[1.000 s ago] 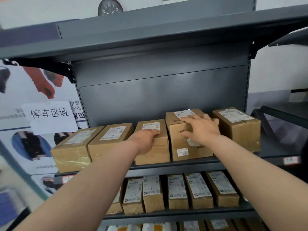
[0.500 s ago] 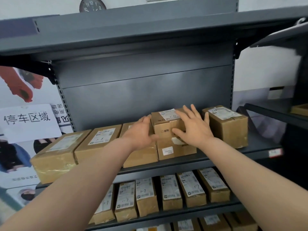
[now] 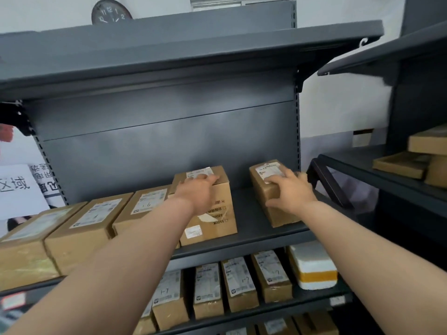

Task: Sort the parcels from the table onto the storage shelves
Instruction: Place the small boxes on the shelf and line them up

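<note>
On the lower shelf [image 3: 302, 304], nearest the viewer, a row of small labelled parcels [image 3: 238, 284] stood on edge, with a white foam box [image 3: 312, 267] banded in yellow at their right end. One level up, on the middle shelf [image 3: 244, 213], a line of brown boxes [image 3: 82, 233] lay side by side at the left. Just to their right stood a taller box [image 3: 217, 213]. The left hand [image 3: 198, 192] lay over its near top edge, fingers loosely extended across the label rather than clenched. Apart from it, across a bare strip of shelf, sat the right-hand box [image 3: 262, 187] near the shelf's right end. The right hand [image 3: 290, 192] rested on its top with fingers spread and thumb against the near face — pressing, not closed round it. Farther right, a second rack [image 3: 387, 175] carried flat cartons [image 3: 401, 165]. Behind everything rose the grey back panel [image 3: 169, 146] and the top shelf [image 3: 169, 52], and beyond that a wall clock [image 3: 110, 12].
</note>
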`<state>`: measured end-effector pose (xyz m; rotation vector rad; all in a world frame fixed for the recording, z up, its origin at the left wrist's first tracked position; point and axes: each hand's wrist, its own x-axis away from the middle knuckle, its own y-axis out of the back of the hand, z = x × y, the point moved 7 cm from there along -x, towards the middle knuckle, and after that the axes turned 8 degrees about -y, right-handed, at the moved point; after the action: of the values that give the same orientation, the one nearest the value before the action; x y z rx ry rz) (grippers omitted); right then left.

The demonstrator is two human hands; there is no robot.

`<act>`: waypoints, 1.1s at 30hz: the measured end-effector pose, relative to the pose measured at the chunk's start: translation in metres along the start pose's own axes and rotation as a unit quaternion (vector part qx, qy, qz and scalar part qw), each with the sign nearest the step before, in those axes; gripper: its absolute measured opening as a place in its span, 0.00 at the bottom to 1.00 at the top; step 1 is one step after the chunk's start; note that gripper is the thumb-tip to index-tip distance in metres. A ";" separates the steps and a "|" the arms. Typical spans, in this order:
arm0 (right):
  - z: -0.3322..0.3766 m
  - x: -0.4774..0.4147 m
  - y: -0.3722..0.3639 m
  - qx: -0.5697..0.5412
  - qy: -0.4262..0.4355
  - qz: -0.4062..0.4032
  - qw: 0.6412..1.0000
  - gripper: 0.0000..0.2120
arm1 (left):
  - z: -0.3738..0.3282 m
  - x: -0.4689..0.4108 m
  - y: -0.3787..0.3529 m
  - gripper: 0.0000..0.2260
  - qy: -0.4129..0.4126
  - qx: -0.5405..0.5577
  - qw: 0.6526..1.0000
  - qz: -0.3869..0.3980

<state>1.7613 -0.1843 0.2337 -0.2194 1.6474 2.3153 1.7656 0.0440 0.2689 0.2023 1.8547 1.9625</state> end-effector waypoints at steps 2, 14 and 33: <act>0.014 -0.001 -0.003 -0.053 0.032 -0.002 0.998 0.22 | -0.001 0.001 0.002 0.30 0.004 0.004 1.000 -0.011; 0.049 -0.011 -0.020 -0.180 0.063 0.083 0.978 0.11 | 0.002 -0.004 0.000 0.29 0.011 -0.011 1.000 -0.004; 0.077 0.133 -0.071 -0.124 0.319 -0.063 0.937 0.16 | -0.045 0.127 -0.038 0.16 -0.110 0.007 0.981 -0.160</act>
<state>1.6615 -0.0705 0.1580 -1.2039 1.5064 2.4939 1.6416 0.0546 0.2042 0.1125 1.6446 1.6382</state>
